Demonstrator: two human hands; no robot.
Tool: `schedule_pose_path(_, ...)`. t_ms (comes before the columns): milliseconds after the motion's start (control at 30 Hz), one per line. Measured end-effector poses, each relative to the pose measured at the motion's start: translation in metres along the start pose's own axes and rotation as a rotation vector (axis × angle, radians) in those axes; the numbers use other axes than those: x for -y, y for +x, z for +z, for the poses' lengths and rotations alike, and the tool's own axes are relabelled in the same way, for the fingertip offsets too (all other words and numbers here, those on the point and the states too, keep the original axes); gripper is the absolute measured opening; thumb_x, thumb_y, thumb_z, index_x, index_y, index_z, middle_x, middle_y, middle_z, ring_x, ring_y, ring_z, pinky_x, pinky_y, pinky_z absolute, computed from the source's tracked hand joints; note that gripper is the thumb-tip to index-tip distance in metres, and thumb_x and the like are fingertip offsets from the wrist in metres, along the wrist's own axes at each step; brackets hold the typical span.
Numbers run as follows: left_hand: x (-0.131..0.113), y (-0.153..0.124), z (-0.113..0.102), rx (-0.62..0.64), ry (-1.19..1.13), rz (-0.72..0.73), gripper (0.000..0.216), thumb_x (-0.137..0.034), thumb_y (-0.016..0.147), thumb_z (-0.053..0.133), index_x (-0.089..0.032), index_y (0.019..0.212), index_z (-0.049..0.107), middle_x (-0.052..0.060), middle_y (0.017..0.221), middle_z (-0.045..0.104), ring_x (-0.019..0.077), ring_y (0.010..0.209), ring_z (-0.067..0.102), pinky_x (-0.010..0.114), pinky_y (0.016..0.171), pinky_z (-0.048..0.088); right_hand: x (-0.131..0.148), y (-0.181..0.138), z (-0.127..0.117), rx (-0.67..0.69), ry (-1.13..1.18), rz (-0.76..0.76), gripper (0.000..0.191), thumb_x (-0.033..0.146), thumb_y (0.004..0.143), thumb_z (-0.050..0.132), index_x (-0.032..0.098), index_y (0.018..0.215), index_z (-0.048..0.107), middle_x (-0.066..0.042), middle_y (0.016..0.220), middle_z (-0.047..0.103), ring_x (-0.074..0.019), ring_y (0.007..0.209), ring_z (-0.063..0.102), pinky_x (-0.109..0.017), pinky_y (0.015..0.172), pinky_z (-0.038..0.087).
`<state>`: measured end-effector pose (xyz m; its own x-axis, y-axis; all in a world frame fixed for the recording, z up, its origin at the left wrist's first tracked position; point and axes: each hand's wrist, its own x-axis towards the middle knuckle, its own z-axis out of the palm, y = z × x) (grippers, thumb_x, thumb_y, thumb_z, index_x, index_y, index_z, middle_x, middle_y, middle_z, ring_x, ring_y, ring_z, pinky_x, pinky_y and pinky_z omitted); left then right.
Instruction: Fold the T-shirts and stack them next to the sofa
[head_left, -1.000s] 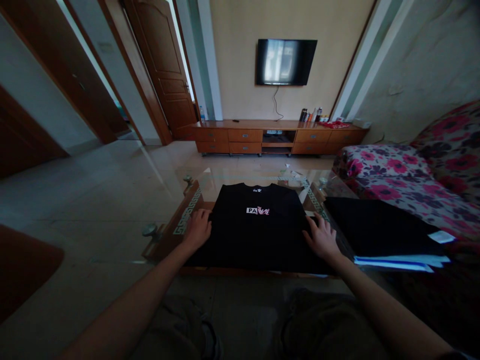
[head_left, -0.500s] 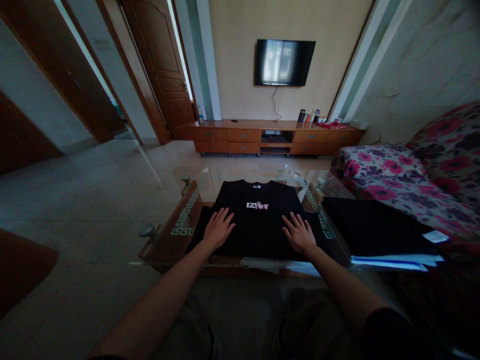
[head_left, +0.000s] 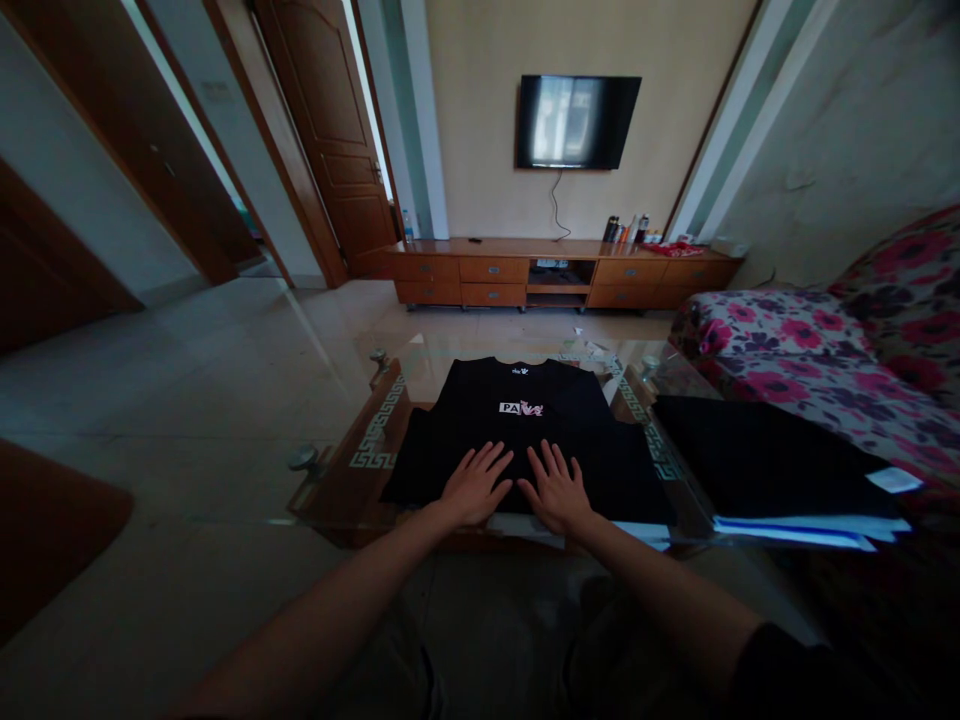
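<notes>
A black T-shirt [head_left: 525,425] with a small white and pink chest print lies flat, front up, on a glass coffee table [head_left: 352,470]. My left hand [head_left: 475,485] rests open on the shirt's near middle, fingers spread and flat. My right hand [head_left: 556,487] lies open right beside it, palm down on the same cloth. The two hands almost touch. A white sheet edge shows under the shirt's near hem.
A pile of dark folded garments over white packaging [head_left: 772,470] sits on the table's right. A floral sofa [head_left: 825,350] stands at right. A low wooden TV cabinet [head_left: 562,270] and wall television [head_left: 576,120] are beyond. Tiled floor lies left.
Both hands slid inward over the shirt, from its outer side edges to its near middle, now side by side. The shirt's sides now lie spread flatter on the table.
</notes>
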<state>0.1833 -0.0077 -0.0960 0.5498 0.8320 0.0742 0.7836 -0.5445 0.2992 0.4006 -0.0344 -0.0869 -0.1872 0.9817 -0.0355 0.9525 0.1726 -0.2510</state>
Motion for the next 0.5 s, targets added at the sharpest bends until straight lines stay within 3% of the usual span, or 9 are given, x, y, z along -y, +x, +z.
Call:
schedule_pose_path(133,-0.011,0.004,0.001,-0.005,0.005,-0.047,0.064,-0.052,0.101,0.034,-0.027,0.160,0.029,0.005,0.169,0.021,0.0271,0.156,0.015,0.050,0.125,0.015,0.011,0.011,-0.008,-0.020,0.055,0.062,0.080,0.066,0.100,0.018,0.014,0.160,0.032,-0.015,0.169,0.012,-0.0333,0.155,0.010,-0.057,0.121,0.010)
schedule_pose_path(267,-0.026,0.014,0.006,0.012,0.038,0.059,0.083,-0.046,0.092,0.049,-0.022,0.164,0.015,0.008,0.171,0.012,0.0263,0.157,0.012,0.045,0.126,0.010,0.037,0.023,-0.014,-0.108,0.073,-0.065,0.078,0.061,0.102,0.015,0.012,0.161,0.029,-0.010,0.170,0.012,-0.0278,0.157,0.009,-0.047,0.125,0.009)
schedule_pose_path(367,-0.028,0.020,0.013,0.035,0.079,0.107,0.086,-0.045,0.090,0.050,-0.021,0.164,0.013,0.007,0.171,0.005,0.0264,0.157,0.006,0.046,0.126,0.004,0.048,0.030,-0.009,-0.084,0.105,-0.088,0.080,0.062,0.102,0.011,0.010,0.161,0.028,-0.010,0.169,0.014,-0.0259,0.157,0.010,-0.044,0.125,0.009)
schedule_pose_path(500,-0.023,0.020,0.017,0.050,0.069,0.091,0.089,-0.046,0.090,0.051,-0.022,0.164,0.009,0.007,0.171,0.004,0.0257,0.157,0.006,0.045,0.126,0.006,0.042,0.034,0.003,-0.024,0.127,-0.069,0.086,0.066,0.100,0.012,0.006,0.161,0.026,-0.014,0.168,0.015,-0.0275,0.156,0.012,-0.045,0.125,0.010)
